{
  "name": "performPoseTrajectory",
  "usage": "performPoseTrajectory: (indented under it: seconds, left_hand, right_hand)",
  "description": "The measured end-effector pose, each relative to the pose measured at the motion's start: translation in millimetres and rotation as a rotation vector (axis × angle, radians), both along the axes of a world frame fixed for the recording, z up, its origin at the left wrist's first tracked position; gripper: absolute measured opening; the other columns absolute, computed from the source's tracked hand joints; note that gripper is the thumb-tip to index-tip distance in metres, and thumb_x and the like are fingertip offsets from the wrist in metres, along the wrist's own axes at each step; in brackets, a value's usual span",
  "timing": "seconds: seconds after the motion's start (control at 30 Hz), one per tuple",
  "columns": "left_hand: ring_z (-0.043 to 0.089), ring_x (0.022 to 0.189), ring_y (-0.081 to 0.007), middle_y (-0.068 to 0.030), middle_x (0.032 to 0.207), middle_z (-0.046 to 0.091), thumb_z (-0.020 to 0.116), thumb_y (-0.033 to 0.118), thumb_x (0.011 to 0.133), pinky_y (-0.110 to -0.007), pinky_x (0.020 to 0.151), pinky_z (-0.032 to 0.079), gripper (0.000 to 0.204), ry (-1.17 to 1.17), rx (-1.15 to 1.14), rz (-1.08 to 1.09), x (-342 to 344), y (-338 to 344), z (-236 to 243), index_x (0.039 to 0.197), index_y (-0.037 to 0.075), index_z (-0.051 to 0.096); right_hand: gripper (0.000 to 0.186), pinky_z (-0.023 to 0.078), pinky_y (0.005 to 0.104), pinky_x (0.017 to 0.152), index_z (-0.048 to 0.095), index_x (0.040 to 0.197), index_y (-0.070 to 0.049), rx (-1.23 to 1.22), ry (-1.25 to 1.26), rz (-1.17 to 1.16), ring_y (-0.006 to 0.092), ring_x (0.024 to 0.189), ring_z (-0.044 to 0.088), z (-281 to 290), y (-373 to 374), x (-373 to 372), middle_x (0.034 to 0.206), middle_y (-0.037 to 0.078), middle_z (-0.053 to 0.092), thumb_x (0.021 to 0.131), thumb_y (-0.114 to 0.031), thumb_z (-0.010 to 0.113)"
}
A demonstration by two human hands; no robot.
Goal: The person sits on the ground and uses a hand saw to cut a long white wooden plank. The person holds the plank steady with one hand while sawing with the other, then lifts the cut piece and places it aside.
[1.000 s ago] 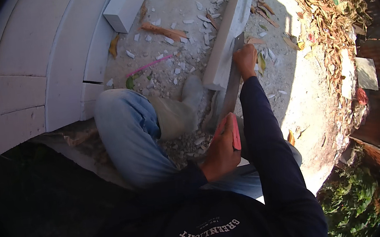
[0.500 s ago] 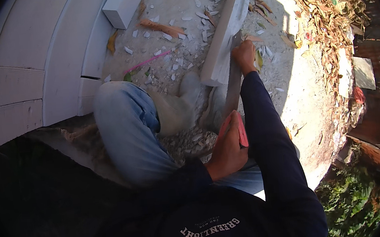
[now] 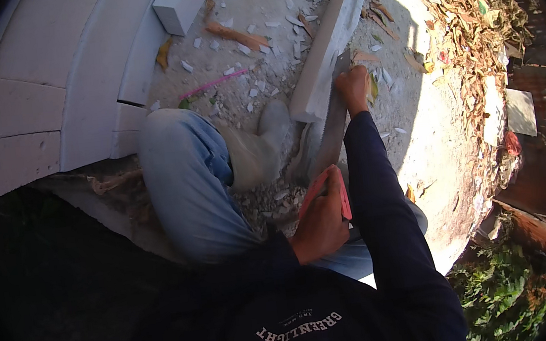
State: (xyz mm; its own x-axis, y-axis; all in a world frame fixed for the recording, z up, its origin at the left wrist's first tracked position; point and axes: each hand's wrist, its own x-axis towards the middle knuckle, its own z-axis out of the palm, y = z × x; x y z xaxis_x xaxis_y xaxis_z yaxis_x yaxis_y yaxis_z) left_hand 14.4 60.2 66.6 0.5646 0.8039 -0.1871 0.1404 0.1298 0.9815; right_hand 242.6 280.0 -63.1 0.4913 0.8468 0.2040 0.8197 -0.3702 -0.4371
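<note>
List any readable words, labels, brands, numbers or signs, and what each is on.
Dark shirt: arched line of pale lettering, wording withheld; smaller print beside it is too small to read.
Saw: no lettering I can make out.
Long pale block: none visible.
No signs seen elsewhere.

Clocked from mid-view, has a long block (image 3: 328, 58) on the ground (image 3: 442, 129) at one o'clock, with a saw (image 3: 333, 129) slanting along its right side near the closer end. Has the handle (image 3: 314, 187) in the left hand (image 3: 322, 226) toward five, and the right hand (image 3: 355, 86) at the blade's far end, toward two. Places a bent left knee (image 3: 178, 144) between nine and ten, with stacked blocks (image 3: 30, 105) beyond it. Shows a loose block (image 3: 181, 8) at eleven, a thin strip (image 3: 214, 83) nearer in, and fallen leaves (image 3: 469, 7) at two, a flat panel (image 3: 521, 111) at three, foliage (image 3: 509, 299) at four.
</note>
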Motion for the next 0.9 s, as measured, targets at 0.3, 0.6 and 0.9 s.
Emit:
performPoseTrajectory:
  seconds: [0.3, 0.6, 0.9]
  left_hand:
    - [0.056, 0.126, -0.0484, -0.0407, 0.115, 0.061, 0.06, -0.001, 0.081, -0.047, 0.117, 0.031, 0.088, 0.076, 0.269, 0.088, -28.9, -26.9, -12.9, 0.152, -0.019, 0.011]
    - [0.067, 0.103, -0.048, -0.0317, 0.109, 0.067, 0.061, -0.004, 0.08, -0.049, 0.105, 0.043, 0.092, 0.26, -0.069, -0.183, 4.9, 2.3, -4.2, 0.155, -0.013, 0.008]
    - [0.071, 0.084, -0.0427, -0.0196, 0.083, 0.07, 0.063, -0.005, 0.079, -0.051, 0.11, 0.035, 0.1, 0.251, 0.04, -0.098, 22.0, -24.4, -26.2, 0.154, -0.016, -0.001]
  right_hand:
    - [0.016, 0.053, 0.0557, 0.079, 0.065, 0.073, 0.01, -0.027, -0.02, 0.022, 0.0519, 0.08, 0.067, -2.6, -19.6, -33.7, 0.08, 0.035, 0.066, 0.068, -0.006, 0.067]
    - [0.021, 0.048, 0.0506, 0.064, 0.061, 0.068, 0.01, 0.113, 0.111, -0.003, 0.0411, 0.063, 0.062, -33.1, -4.3, 14.9, 0.066, 0.028, 0.061, 0.071, -0.01, 0.068]
    - [0.025, 0.05, 0.0482, 0.066, 0.063, 0.072, 0.01, 0.033, 0.112, 0.001, 0.0409, 0.064, 0.065, -38.4, -9.4, 19.4, 0.066, 0.026, 0.063, 0.075, -0.015, 0.068]
